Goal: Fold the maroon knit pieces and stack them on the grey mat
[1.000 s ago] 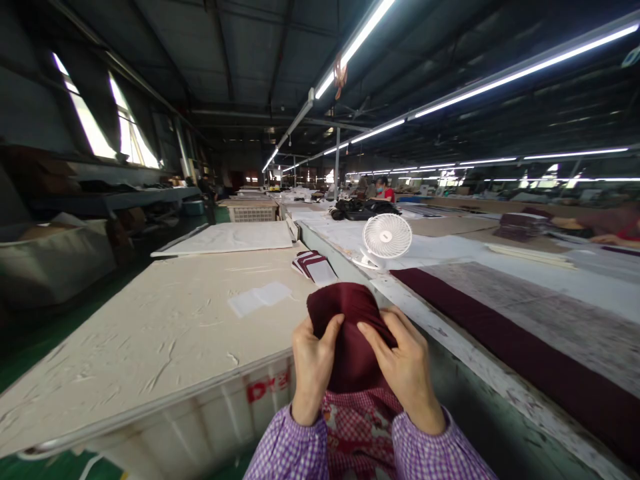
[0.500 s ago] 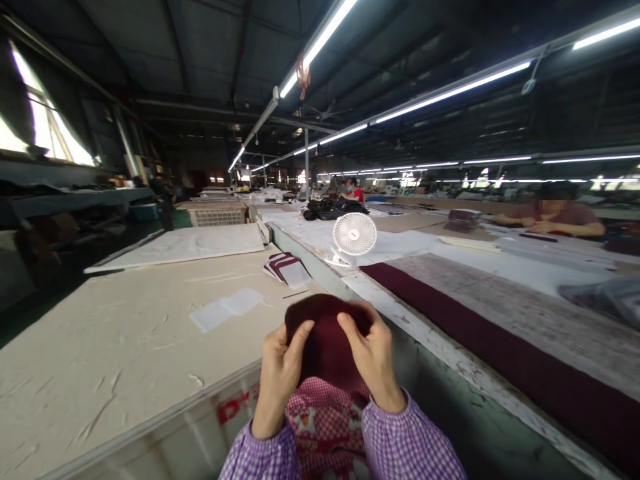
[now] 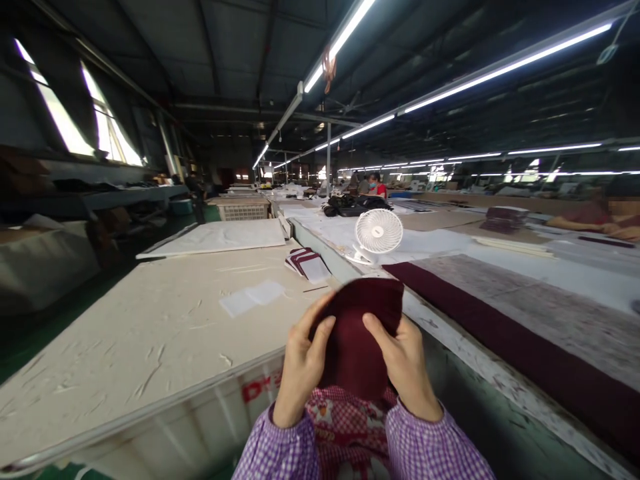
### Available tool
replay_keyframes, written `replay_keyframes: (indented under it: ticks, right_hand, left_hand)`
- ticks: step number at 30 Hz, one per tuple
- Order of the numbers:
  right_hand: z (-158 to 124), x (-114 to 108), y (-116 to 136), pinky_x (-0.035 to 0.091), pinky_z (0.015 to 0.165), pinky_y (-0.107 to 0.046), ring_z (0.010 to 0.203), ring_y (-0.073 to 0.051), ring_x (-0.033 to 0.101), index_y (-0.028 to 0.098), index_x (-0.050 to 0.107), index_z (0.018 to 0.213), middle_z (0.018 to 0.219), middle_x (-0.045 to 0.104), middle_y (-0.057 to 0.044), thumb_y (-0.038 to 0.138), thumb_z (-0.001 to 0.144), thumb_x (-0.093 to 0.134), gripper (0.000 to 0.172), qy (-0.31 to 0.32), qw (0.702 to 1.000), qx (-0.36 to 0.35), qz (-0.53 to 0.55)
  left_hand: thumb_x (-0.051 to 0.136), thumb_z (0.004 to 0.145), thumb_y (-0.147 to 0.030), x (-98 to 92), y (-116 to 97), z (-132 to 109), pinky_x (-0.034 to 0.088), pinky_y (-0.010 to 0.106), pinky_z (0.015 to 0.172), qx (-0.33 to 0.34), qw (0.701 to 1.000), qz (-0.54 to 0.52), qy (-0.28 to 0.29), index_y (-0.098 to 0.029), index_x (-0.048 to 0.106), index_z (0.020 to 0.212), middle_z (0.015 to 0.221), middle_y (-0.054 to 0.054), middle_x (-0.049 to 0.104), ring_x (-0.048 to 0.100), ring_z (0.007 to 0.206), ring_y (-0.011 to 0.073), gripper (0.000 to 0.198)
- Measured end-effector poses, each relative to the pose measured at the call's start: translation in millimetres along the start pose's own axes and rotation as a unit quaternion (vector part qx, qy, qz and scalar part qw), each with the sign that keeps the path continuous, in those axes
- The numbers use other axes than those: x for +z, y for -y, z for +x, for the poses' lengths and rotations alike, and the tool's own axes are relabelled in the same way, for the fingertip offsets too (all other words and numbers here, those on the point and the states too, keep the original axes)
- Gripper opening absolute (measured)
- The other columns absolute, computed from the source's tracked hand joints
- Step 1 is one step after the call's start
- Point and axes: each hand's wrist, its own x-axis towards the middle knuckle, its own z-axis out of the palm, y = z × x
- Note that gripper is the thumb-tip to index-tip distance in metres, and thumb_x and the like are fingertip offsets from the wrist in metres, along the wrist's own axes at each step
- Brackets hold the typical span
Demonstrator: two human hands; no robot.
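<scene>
A dark maroon fabric piece (image 3: 357, 337) is held up in front of my chest, over the gap between two tables. My left hand (image 3: 300, 367) grips its left edge, thumb on the front and fingers curled behind. My right hand (image 3: 407, 363) grips its right side the same way, thumb pressed onto the cloth. Both wrists wear purple checked sleeves (image 3: 430, 447). The cloth's lower part hangs against a red checked apron (image 3: 345, 430).
A cream cutting table (image 3: 150, 333) lies to the left with white patches (image 3: 253, 297) and a stack of maroon-and-white pieces (image 3: 307, 263). A white fan (image 3: 379, 231) stands on the right table beside a long maroon fabric strip (image 3: 500, 333). Other people work at far tables.
The maroon piece has spread wider and flatter between my hands, its top edge now reaching further right. My view swung right and then back left.
</scene>
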Motion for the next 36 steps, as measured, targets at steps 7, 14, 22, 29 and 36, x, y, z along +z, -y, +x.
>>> replay_keyframes:
  ticks: [7,14,22,29,36]
  right_hand:
    - [1,-1,5,0.054,0.075,-0.035,0.081,-0.022,0.066,0.020,0.064,0.098,0.090,0.071,-0.005,0.036,0.080,0.065,0.024,-0.047,0.998,0.049,0.001]
    - [5,6,-3,0.049,0.092,-0.042,0.097,-0.024,0.063,0.019,0.057,0.109,0.106,0.067,-0.009,0.038,0.077,0.068,0.039,-0.076,0.997,0.034,0.002]
    - [3,-11,-1,0.052,0.085,-0.038,0.115,-0.024,0.053,0.029,0.055,0.116,0.135,0.046,-0.007,0.028,0.083,0.063,0.034,0.019,0.994,-0.094,-0.061]
    - [4,-15,10,0.042,0.100,-0.041,0.119,-0.023,0.047,0.028,0.061,0.105,0.135,0.040,-0.005,0.022,0.085,0.062,0.021,0.026,0.964,-0.208,-0.162]
    - [4,-18,7,0.044,0.093,-0.036,0.104,-0.022,0.052,0.027,0.061,0.098,0.105,0.052,-0.004,0.032,0.082,0.065,0.017,0.083,0.981,-0.115,-0.134]
  left_hand:
    - [0.058,0.085,-0.039,-2.2,-1,-1,0.050,0.025,0.069,-0.164,0.974,-0.154,0.013,-0.016,0.067,0.103,0.093,0.005,0.071,0.065,0.080,0.0180,0.030]
    - [0.072,0.074,-0.031,2.3,0,-7,0.054,0.028,0.070,-0.270,0.916,-0.297,0.016,-0.014,0.068,0.088,0.079,0.006,0.071,0.067,0.072,0.0185,0.023]
    - [0.069,0.076,-0.022,-1.4,-7,3,0.057,0.031,0.072,-0.331,0.870,-0.365,-0.027,-0.009,0.067,0.093,0.079,0.012,0.072,0.069,0.072,0.0216,0.022]
    - [0.072,0.072,-0.022,-2.2,-15,-3,0.057,0.033,0.075,-0.326,0.883,-0.338,-0.018,-0.007,0.068,0.092,0.077,0.012,0.073,0.070,0.073,0.0237,0.025]
    - [0.073,0.073,-0.026,-5.8,-15,-6,0.056,0.031,0.073,-0.333,0.884,-0.326,0.034,-0.007,0.069,0.090,0.075,0.012,0.072,0.070,0.071,0.0228,0.026]
